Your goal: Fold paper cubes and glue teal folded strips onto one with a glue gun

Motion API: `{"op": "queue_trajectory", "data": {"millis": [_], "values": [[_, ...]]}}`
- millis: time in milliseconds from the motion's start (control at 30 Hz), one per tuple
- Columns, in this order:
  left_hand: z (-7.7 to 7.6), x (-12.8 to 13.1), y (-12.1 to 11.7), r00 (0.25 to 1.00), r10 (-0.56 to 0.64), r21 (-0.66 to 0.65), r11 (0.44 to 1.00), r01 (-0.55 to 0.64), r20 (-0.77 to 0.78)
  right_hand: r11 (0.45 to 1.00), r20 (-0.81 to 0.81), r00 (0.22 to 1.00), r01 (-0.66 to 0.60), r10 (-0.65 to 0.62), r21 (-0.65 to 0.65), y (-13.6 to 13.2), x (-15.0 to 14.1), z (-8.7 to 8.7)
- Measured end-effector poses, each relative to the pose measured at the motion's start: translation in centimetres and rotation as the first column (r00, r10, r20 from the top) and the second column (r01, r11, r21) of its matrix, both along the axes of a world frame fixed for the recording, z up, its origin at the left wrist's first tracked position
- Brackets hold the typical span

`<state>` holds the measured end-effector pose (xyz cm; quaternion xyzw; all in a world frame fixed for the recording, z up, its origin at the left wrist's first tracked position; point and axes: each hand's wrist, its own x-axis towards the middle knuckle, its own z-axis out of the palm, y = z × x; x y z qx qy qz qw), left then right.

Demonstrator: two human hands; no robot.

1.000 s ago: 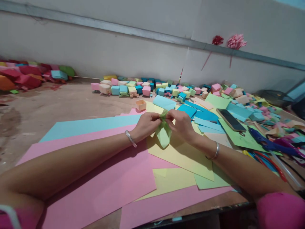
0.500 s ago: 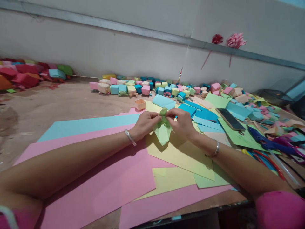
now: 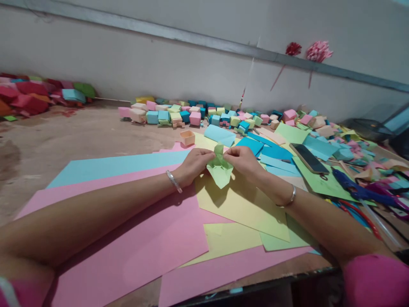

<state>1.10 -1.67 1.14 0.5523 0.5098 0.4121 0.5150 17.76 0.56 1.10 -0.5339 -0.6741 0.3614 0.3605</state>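
A folded light green paper [image 3: 220,174], partly opened into a pointed shape, is held above the yellow sheet [image 3: 246,209]. My left hand [image 3: 197,163] pinches its left side between thumb and fingers. On the opposite side, my right hand [image 3: 243,161] grips the paper the same way. The front point of the paper hangs toward me, and its back flap stands up between the hands. Just behind my left hand sits a small orange paper box [image 3: 187,137]. Pink sheets [image 3: 137,238] lie under my left forearm.
Folded paper boxes [image 3: 194,117] line the wall, with a red pile [image 3: 30,100] at left. To the right lie a phone [image 3: 309,158], a blue glue gun [image 3: 358,187] and red-handled scissors or pliers [image 3: 362,218]. Blue paper pieces [image 3: 271,152] lie behind my right hand.
The green paper has spread wider between my hands, and its front point has tilted up. My fingers have shifted slightly apart, still gripping its sides.
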Motion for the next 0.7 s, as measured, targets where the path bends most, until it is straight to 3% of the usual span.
{"op": "queue_trajectory", "data": {"millis": [100, 333, 700], "values": [[0.11, 0.08, 0.03, 0.999, -0.019, -0.039, 0.999, 0.02, 0.046, 0.995, -0.099, 0.995, -0.01, 0.0, -0.097, 0.11, 0.08, -0.21], [-0.1, 0.07, 0.25, 0.999, -0.035, -0.047, 0.998, 0.036, 0.026, 0.989, -0.147, 0.989, -0.032, 0.011, -0.143, 0.25, 0.04, -0.44], [0.16, 0.2, -0.01, 0.998, -0.039, -0.029, 0.999, 0.041, 0.046, 0.996, -0.134, 0.989, -0.076, 0.069, -0.041, -0.29, -0.11, -0.08]]}}
